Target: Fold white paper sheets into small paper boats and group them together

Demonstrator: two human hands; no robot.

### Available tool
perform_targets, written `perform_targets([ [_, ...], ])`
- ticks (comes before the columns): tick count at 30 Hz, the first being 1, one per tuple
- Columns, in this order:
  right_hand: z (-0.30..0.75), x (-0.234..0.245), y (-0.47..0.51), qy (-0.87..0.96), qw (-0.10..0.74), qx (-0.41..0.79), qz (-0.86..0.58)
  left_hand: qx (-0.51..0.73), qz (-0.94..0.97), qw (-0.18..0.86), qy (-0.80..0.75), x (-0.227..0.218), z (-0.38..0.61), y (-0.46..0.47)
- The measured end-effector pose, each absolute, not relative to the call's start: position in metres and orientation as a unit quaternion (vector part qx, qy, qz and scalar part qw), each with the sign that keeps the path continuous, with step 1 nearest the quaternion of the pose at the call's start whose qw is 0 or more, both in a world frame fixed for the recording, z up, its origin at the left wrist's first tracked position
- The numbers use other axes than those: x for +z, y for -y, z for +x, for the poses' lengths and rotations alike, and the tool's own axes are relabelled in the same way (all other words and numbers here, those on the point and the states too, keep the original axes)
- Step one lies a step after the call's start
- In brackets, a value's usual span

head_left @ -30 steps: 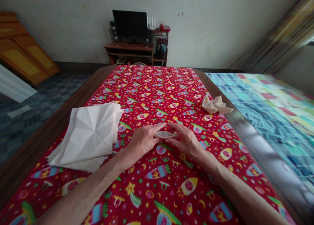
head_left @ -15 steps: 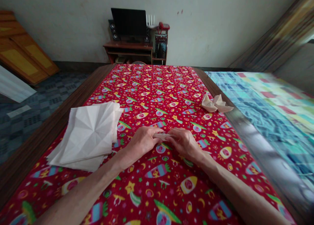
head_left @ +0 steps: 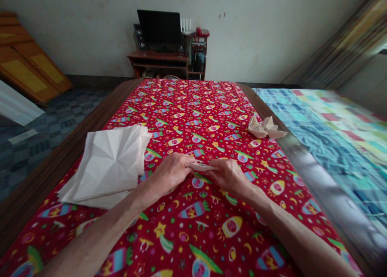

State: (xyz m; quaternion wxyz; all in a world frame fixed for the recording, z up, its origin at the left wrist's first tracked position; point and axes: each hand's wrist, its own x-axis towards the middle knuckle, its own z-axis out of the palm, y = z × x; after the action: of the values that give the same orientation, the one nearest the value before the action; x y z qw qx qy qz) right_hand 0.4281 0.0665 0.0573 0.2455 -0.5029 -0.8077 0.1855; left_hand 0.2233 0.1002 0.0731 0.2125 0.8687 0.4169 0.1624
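Between my hands is a small white folded paper (head_left: pixel 202 167), seen nearly edge-on as a narrow strip. My left hand (head_left: pixel 177 168) pinches its left end, and my right hand (head_left: pixel 226 172) grips its right end. Parts of the paper are hidden behind my fingers. To the left of my left hand lies a stack of white creased paper sheets (head_left: pixel 110 162), the top one marked with folds that fan out from its middle. Farther off to the right, two folded paper shapes (head_left: pixel 266 128) with pointed tips stand close together.
A red patterned cloth (head_left: pixel 196 124) covers the table, with its dark wooden edge (head_left: pixel 99 120) showing along the sides. Beyond the far end stand a desk with a monitor (head_left: pixel 159 31) and a red telephone (head_left: pixel 202 32). A bed (head_left: pixel 317 120) adjoins the right side.
The folded paper has tilted and shows more of its length between my hands. My right hand has shifted slightly right, and my left hand has risen a little.
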Motion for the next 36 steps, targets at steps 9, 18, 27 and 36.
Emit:
perform_targets([
  [9,0.437,0.066,-0.071,0.807,0.207,0.285,-0.474,0.196,0.853,0.266,-0.404,0.064,0.217,-0.107],
  [18,0.439,0.069,-0.064,0.811,0.258,0.179,-0.493,0.334,0.738,0.366,-0.459,0.059,0.208,-0.116],
  [27,0.428,0.079,-0.062,0.794,0.236,0.292,-0.478,0.289,0.743,0.388,-0.462,0.055,0.219,-0.108],
  [36,0.419,0.074,-0.061,0.798,0.23,0.197,-0.521,0.325,0.718,0.409,-0.459,0.062,0.229,-0.101],
])
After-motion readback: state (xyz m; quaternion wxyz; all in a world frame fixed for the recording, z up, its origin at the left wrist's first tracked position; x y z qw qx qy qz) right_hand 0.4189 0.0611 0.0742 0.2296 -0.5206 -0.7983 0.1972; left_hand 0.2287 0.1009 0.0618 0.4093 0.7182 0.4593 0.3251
